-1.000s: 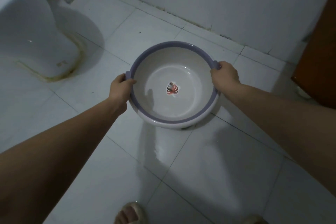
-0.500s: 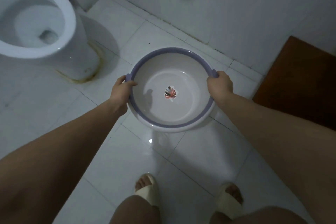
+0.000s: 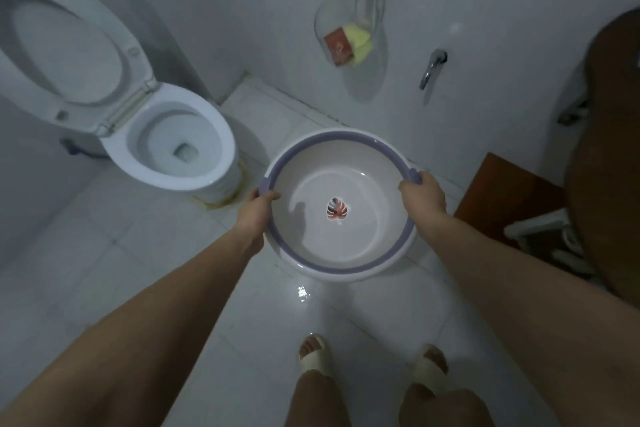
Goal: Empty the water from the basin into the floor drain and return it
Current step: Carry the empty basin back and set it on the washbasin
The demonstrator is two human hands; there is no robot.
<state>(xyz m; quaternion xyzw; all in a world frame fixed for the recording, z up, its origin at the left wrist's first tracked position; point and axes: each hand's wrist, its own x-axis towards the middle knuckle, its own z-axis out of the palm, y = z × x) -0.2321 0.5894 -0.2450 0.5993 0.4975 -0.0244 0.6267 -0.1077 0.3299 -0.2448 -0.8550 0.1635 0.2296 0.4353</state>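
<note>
A round white basin (image 3: pixel 374 246) with a purple rim and a leaf sticker on its bottom is held level above the tiled floor. My left hand (image 3: pixel 254 217) grips the rim at its left handle, thumb inside the bowl. My right hand (image 3: pixel 424 196) grips the rim at the right handle. The inside of the basin looks nearly dry, with only a faint sheen. No floor drain shows in this view. The floor (image 3: pixel 304 293) just below the basin's near edge glistens wet.
A white toilet (image 3: pixel 180 146) with its lid up stands to the left. On the wall hang a transparent pouch (image 3: pixel 349 45) with small items and a tap (image 3: pixel 431 68). A brown wooden door (image 3: pixel 609 156) and brown mat (image 3: pixel 502 198) are on the right. My slippered feet (image 3: pixel 374 362) are below.
The basin has risen from the floor in both hands and the view has pulled up and back, bringing the toilet, wall pouch, tap and my feet into sight.
</note>
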